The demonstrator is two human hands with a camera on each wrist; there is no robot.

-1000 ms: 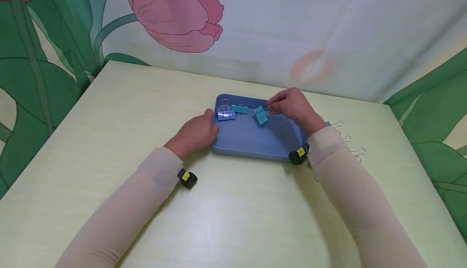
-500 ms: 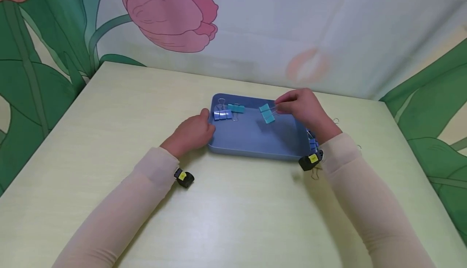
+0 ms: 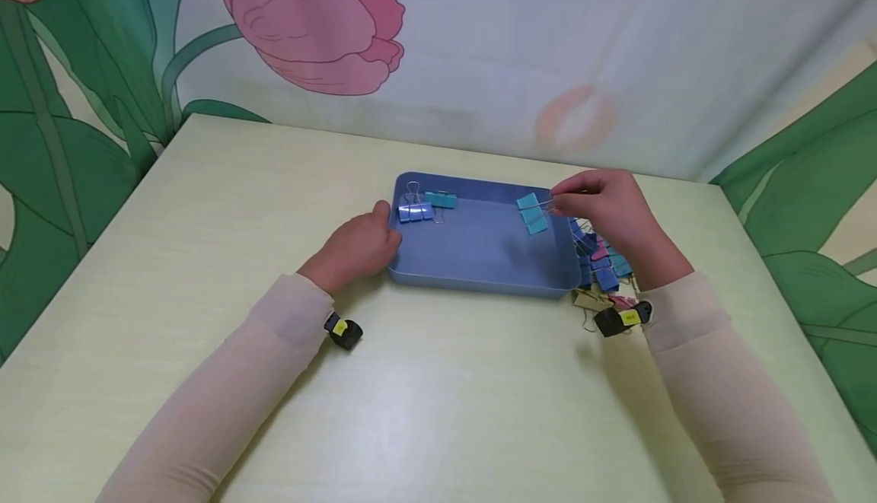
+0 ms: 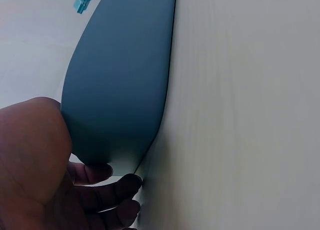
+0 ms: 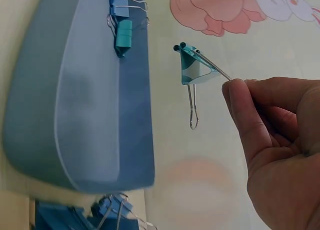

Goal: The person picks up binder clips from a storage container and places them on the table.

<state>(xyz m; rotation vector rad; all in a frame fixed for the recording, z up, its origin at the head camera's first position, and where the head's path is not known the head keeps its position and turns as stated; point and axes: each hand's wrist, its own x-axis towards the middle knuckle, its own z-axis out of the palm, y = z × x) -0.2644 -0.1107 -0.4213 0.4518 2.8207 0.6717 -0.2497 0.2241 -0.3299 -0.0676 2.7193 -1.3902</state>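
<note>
My right hand pinches one wire handle of a teal binder clip above the right part of a blue tray. In the right wrist view the clip's other handle hangs down. My left hand grips the tray's left end, thumb at the rim and fingers curled against the outer wall, as the left wrist view shows. Inside the tray, at the back left corner, lie a shiny blue-violet binder clip and a second teal binder clip.
A pile of binder clips in blue, teal, pink and yellow lies on the table against the tray's right end, partly covered by my right hand and wrist. A curtain with printed flowers hangs behind the table's back edge.
My right hand has moved right with the teal binder clip, from the tray's middle to near its right end. More of the pile now shows. The left hand keeps its grip on the tray.
</note>
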